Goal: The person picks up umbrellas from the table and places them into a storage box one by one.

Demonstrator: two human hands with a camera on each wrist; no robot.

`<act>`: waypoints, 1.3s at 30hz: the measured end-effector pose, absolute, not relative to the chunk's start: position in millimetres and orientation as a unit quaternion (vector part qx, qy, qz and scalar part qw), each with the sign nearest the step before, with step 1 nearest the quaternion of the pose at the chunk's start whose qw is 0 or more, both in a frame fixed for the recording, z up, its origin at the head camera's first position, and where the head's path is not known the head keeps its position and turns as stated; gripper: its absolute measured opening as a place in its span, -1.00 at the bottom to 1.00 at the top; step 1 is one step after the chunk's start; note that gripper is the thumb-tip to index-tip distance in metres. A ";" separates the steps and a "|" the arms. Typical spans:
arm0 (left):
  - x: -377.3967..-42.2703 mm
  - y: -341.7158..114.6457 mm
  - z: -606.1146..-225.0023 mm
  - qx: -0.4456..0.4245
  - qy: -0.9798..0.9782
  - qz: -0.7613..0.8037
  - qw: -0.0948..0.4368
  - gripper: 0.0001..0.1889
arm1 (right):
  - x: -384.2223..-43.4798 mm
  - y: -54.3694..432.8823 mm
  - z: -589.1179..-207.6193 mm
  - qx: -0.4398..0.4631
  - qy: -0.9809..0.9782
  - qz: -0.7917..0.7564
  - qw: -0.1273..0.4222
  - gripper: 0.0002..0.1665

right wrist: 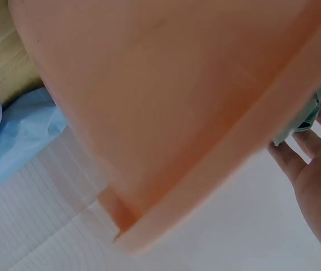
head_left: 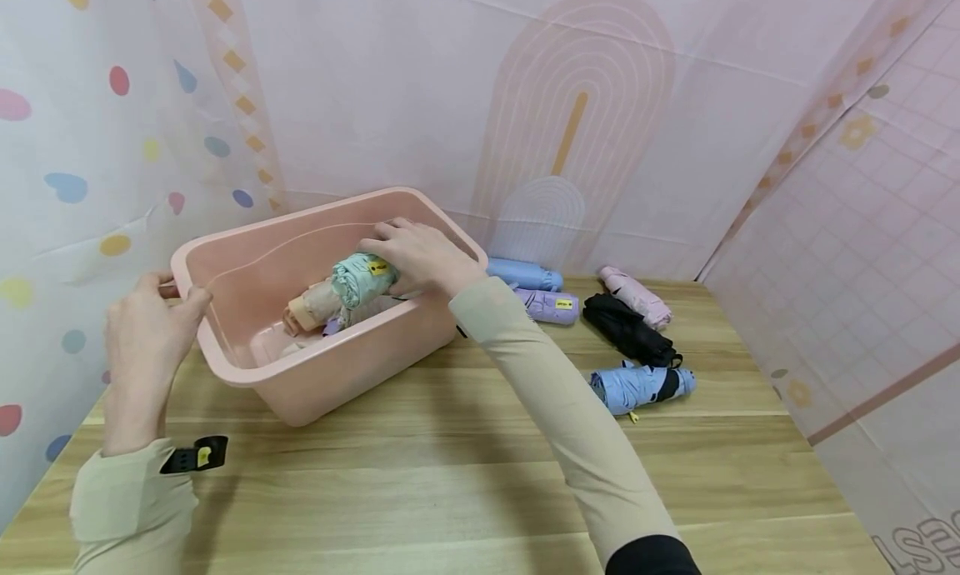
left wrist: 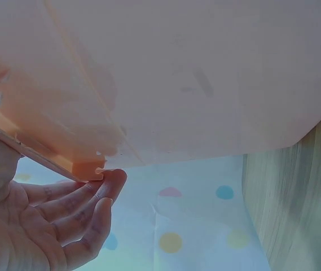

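A pink plastic bin [head_left: 360, 367] sits tilted on the wooden table, its open top facing me. My left hand [head_left: 150, 333] grips its left rim; in the left wrist view the fingers [left wrist: 78, 217] curl under the edge. Inside the bin, my right hand [head_left: 423, 254] holds a rolled mint-green folding umbrella [head_left: 356, 279] with a yellow tag. The right wrist view has the fingertips [right wrist: 287, 155] against its green fabric, partly behind the bin rim. A peach and cream rolled umbrella [head_left: 311, 307] lies beneath, with a bit of purple beside it.
Right of the bin lie several folded umbrellas: a blue one [head_left: 525, 273], a purple one [head_left: 551, 306], a pink one [head_left: 637, 298], a black one [head_left: 626, 329] and a light blue one [head_left: 641, 387]. Patterned cloth [head_left: 360, 83] hangs behind and along both sides of the table [head_left: 360, 492].
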State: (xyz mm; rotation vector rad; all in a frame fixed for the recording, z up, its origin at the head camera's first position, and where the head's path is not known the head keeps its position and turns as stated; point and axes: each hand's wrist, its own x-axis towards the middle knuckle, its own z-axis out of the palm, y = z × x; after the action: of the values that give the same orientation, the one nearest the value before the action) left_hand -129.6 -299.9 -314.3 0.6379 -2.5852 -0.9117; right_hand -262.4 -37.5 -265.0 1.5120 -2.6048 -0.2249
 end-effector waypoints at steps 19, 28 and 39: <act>-127.5 -298.8 -310.5 0.233 -0.907 -0.317 0.151 -0.30 | -255.8 -21.1 -264.4 0.501 -0.855 0.025 0.131 -0.77; -124.5 -300.4 -309.5 0.243 -0.902 -0.326 0.148 -0.30 | -249.1 27.1 -266.0 0.477 -0.839 0.128 0.228 -0.80; -121.1 -301.6 -308.8 0.249 -0.901 -0.326 0.140 -0.30 | -233.7 122.3 -300.8 0.429 -0.873 0.154 0.172 -0.74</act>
State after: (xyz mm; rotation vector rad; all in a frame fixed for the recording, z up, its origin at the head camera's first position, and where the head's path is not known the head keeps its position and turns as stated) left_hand -121.1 -301.6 -308.8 0.7200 -2.6031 -0.9428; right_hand -233.7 122.3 -300.8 1.2163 -2.4786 0.4364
